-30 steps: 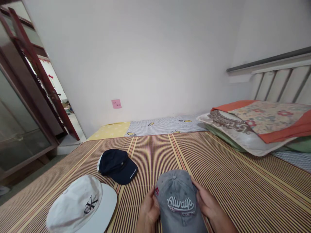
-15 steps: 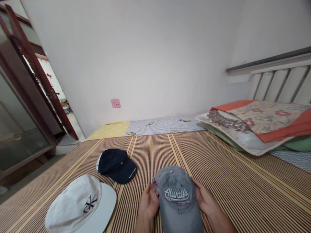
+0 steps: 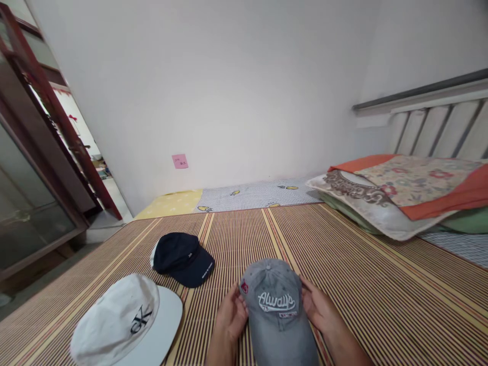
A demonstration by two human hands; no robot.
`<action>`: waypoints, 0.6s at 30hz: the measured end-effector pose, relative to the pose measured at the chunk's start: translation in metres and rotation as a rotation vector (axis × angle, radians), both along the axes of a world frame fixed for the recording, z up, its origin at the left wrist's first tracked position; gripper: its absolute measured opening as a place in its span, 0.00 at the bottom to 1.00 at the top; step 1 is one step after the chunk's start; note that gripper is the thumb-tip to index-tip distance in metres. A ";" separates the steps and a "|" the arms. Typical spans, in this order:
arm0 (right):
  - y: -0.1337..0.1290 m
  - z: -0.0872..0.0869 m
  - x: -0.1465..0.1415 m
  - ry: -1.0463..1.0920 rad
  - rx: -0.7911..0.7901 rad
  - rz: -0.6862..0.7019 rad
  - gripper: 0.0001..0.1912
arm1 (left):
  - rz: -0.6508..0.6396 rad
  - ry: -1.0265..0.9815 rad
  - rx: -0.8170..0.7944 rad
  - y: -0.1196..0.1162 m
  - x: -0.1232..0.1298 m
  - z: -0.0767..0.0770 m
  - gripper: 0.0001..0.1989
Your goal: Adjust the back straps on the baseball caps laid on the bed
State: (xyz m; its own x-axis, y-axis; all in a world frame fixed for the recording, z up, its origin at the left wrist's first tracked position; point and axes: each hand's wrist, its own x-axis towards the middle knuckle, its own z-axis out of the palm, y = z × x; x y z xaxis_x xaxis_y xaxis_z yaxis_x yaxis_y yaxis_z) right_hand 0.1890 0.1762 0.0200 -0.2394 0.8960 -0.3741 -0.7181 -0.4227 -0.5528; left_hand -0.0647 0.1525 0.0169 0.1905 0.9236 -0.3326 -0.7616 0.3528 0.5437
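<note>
A grey baseball cap (image 3: 272, 290) with white "Always" lettering lies in front of me, its brim pointing toward me. At its left side my left hand (image 3: 231, 312) has its fingers curled against the cap's edge. My right hand (image 3: 318, 307) grips the opposite side, with some fingertips hidden behind the crown. To the left sits a white cap (image 3: 118, 320) with black letters on its front. Beyond that one is a dark navy cap (image 3: 183, 258), its brim turned to the right.
A striped mat (image 3: 343, 284) covers the bed under the caps. Stacked pillows (image 3: 381, 198) lie at the right by the white headboard (image 3: 438, 127). A pink note (image 3: 180, 161) is stuck on the wall. A dark red door (image 3: 76, 137) stands open at the left.
Both hands stay at the sides of the grey cap, which has barely moved. My left hand has shifted slightly left. The white and navy caps lie as before; the view tilts a little.
</note>
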 end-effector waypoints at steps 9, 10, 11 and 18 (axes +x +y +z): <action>0.003 -0.003 -0.001 -0.100 0.059 -0.053 0.10 | 0.068 0.392 -0.038 -0.018 -0.005 0.012 0.11; 0.004 -0.003 0.000 -0.128 0.069 -0.068 0.10 | 0.070 0.458 -0.030 -0.019 -0.006 0.011 0.11; 0.004 -0.003 0.001 -0.163 0.078 -0.085 0.09 | 0.072 0.526 -0.021 -0.020 -0.007 0.010 0.12; 0.011 0.000 0.037 -0.497 0.091 -0.239 0.07 | 0.075 0.867 0.093 -0.017 -0.007 -0.006 0.16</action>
